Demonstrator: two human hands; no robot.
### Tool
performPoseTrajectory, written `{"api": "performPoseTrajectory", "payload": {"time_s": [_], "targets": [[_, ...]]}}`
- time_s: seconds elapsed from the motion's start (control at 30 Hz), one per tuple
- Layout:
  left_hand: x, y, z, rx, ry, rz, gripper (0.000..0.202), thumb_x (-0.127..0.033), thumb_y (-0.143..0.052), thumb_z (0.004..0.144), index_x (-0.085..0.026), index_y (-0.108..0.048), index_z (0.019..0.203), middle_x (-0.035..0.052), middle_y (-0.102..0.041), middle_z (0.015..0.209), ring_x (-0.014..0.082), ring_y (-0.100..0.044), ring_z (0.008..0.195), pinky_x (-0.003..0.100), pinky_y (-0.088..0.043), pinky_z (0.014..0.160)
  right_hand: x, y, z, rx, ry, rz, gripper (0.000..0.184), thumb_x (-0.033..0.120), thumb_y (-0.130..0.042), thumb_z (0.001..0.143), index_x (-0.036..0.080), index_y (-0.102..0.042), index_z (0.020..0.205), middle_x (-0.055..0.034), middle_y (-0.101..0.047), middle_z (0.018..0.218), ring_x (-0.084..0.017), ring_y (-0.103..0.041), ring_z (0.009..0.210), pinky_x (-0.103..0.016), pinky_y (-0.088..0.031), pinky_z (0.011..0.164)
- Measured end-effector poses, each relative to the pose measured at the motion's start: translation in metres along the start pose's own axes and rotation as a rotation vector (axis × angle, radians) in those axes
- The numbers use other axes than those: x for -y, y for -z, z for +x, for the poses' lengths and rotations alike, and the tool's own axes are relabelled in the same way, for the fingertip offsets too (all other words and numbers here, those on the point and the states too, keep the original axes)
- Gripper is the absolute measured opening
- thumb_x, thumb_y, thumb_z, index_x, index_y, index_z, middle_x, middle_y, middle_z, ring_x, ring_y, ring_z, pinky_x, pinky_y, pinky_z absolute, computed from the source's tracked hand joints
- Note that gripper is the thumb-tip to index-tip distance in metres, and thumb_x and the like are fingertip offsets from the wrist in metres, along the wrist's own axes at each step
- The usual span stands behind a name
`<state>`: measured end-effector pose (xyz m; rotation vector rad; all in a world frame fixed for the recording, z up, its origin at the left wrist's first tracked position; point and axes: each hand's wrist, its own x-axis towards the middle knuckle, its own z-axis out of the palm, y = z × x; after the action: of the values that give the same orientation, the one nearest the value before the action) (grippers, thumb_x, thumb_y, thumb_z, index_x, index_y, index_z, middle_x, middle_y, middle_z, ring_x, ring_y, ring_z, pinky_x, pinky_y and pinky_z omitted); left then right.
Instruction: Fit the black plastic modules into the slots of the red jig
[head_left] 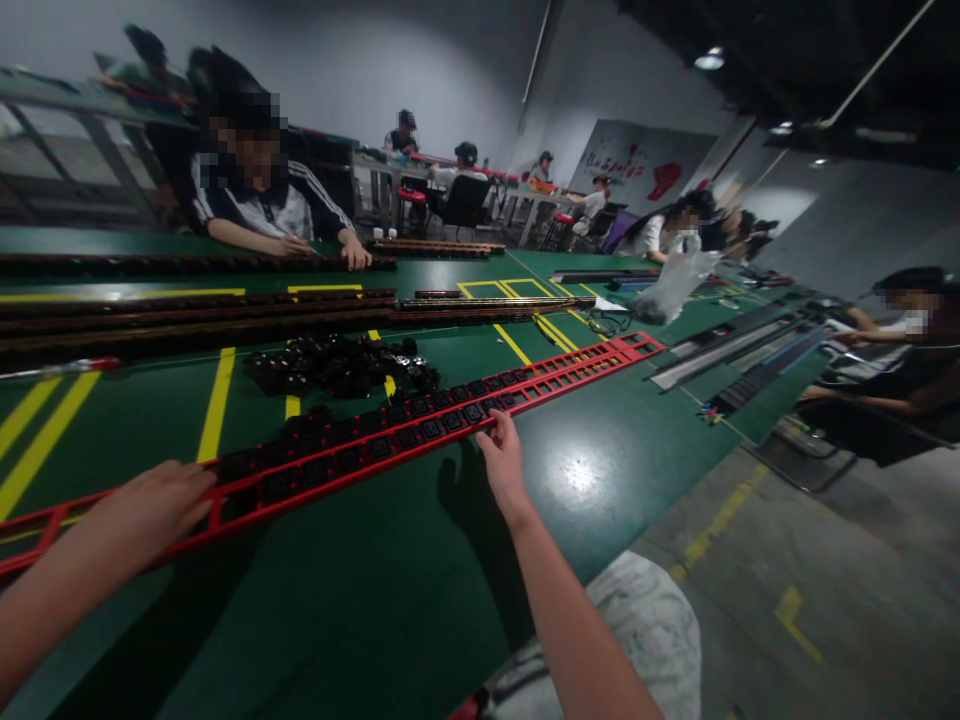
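A long red ladder-like frame (334, 488) lies slantwise across the green table, with two rows of slots. Black square parts (379, 447) fill many slots along its middle; slots toward its far right end are bare. Over the frame's left portion lies my left hand (154, 510), its fingers bent across the red rails. My right hand (501, 450) is at the near rail, farther right, thumb and index finger drawn together beside the last filled slots. Whatever is between those fingertips is too small to make out. Behind the frame sits a heap of loose black parts (341, 365).
Long dark strips (187, 315) lie across the table (360, 590) beyond the heap. A clear plastic bag (675, 285) and more strips (739, 345) are at the right. Across the table a person (262, 200) works with both hands; others sit farther off.
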<state>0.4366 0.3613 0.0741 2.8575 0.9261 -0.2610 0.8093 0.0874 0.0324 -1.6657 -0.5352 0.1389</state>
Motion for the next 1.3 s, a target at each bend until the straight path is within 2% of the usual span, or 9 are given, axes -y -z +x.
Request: {"api": "performPoseTrajectory", "payload": {"time_s": [0.13,0.43,0.7,0.8,0.9,0.97,1.07,1.2,1.3], "targets": [[-0.016,0.009,0.013,0.022,-0.006,0.044,0.037,-0.028,-0.039,0.088,-0.015,-0.072,0.100,0.0156,-0.073,0.107,0.0303,-0.066,0.106,0.042,-0.049,0.101,-0.003,0.002,0.020,0.017,-0.018,0.031,0.049,0.034,-0.063,0.071,0.020,-0.061,0.118,0.0045,-0.054,0.083,-0.015,-0.047,0.074,-0.029,-0.044,0.077],[-0.077,0.027,0.040,-0.012,-0.134,0.083,0.036,-0.017,-0.037,0.093,-0.008,-0.070,0.101,0.0185,-0.072,0.106,0.0302,-0.064,0.103,0.041,-0.050,0.094,-0.014,0.011,0.069,-0.206,-0.038,-0.041,0.044,0.035,-0.056,0.068,0.018,-0.060,0.109,-0.0021,-0.065,0.097,-0.019,-0.057,0.088,-0.034,-0.046,0.088],[-0.125,0.037,0.058,-0.130,-0.126,0.022,0.029,-0.011,-0.043,0.091,-0.010,-0.071,0.093,0.0186,-0.071,0.102,0.0296,-0.065,0.102,0.039,-0.051,0.090,-0.020,0.018,0.066,-0.267,0.049,-0.073,0.041,0.035,-0.058,0.066,0.019,-0.059,0.103,-0.0072,-0.062,0.118,-0.017,-0.054,0.090,-0.035,-0.042,0.094],[-0.125,0.040,0.058,-0.124,-0.123,0.005,0.028,-0.012,-0.043,0.091,-0.010,-0.071,0.092,0.0181,-0.071,0.101,0.0283,-0.064,0.100,0.038,-0.051,0.089,-0.022,0.020,0.068,-0.269,0.053,-0.074,0.037,0.034,-0.057,0.066,0.020,-0.060,0.100,-0.0081,-0.063,0.118,-0.017,-0.056,0.091,-0.036,-0.043,0.094],[-0.108,0.044,0.057,-0.151,-0.156,-0.079,0.026,-0.016,-0.046,0.090,-0.013,-0.071,0.094,0.0137,-0.071,0.099,0.0246,-0.063,0.098,0.036,-0.051,0.090,-0.024,0.020,0.069,-0.269,0.061,-0.076,0.036,0.033,-0.057,0.066,0.019,-0.061,0.099,-0.0085,-0.064,0.118,-0.017,-0.057,0.090,-0.036,-0.045,0.093],[-0.092,0.043,0.058,-0.265,-0.132,-0.178,0.029,-0.019,-0.046,0.090,-0.014,-0.070,0.104,0.0116,-0.070,0.103,0.0238,-0.061,0.100,0.037,-0.050,0.093,-0.024,0.019,0.069,-0.266,0.064,-0.099,0.036,0.033,-0.057,0.067,0.019,-0.062,0.099,-0.0084,-0.065,0.115,-0.018,-0.057,0.090,-0.036,-0.045,0.092],[-0.073,0.035,0.067,-0.434,-0.031,-0.224,0.039,-0.029,-0.043,0.095,-0.017,-0.063,0.126,0.0115,-0.064,0.125,0.0274,-0.057,0.113,0.045,-0.048,0.102,-0.024,0.019,0.068,-0.250,0.071,-0.148,0.036,0.033,-0.057,0.068,0.018,-0.064,0.099,-0.0080,-0.067,0.110,-0.020,-0.058,0.090,-0.039,-0.044,0.094],[-0.076,0.022,0.084,-0.318,-0.014,-0.231,0.047,-0.042,-0.041,0.098,-0.028,-0.053,0.142,0.0082,-0.050,0.150,0.0344,-0.044,0.134,0.057,-0.045,0.106,-0.025,0.019,0.068,-0.253,0.090,-0.173,0.034,0.032,-0.056,0.069,0.018,-0.065,0.099,-0.0106,-0.066,0.118,-0.022,-0.059,0.095,-0.040,-0.043,0.096],[-0.089,0.026,0.104,-0.304,-0.071,-0.213,0.048,-0.041,-0.038,0.100,-0.029,-0.050,0.144,0.0078,-0.046,0.154,0.0334,-0.043,0.136,0.056,-0.044,0.108,-0.027,0.019,0.069,-0.249,0.091,-0.157,0.033,0.031,-0.056,0.068,0.018,-0.065,0.098,-0.0122,-0.065,0.126,-0.023,-0.060,0.101,-0.041,-0.043,0.098]]}}
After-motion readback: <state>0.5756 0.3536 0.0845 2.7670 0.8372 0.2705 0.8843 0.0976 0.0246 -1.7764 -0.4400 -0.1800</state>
